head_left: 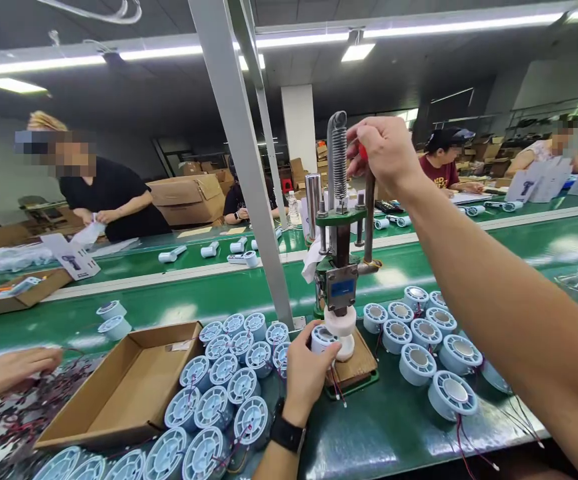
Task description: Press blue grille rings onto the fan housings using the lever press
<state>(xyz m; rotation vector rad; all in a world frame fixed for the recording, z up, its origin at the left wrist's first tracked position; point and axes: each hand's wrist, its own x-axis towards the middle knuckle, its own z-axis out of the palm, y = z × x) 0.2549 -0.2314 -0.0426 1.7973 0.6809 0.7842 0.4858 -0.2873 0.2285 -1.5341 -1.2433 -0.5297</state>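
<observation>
Between the thumb and fingers of my left hand (309,367) is a light-blue round motor housing (323,338) with thin wires hanging below it. It sits beside the white pressing pads (341,323) of a hand-lever press (341,267). My right hand (386,150) is raised and wrapped round the red-knobbed lever (369,213) of that press. To the left stand rows of light-blue housings (223,368) with open spoked tops. On the right, similar housings (417,363) carry silver discs in their centres, and red and black wires trail from some.
An open cardboard box (119,393) lies left of the rows. Another person's hand (13,373) reaches over a heap of wired parts (13,427). Behind runs a green conveyor (179,293) with light-blue handheld devices (172,254). A grey metal post (243,167) rises beside the press. Several people work beyond.
</observation>
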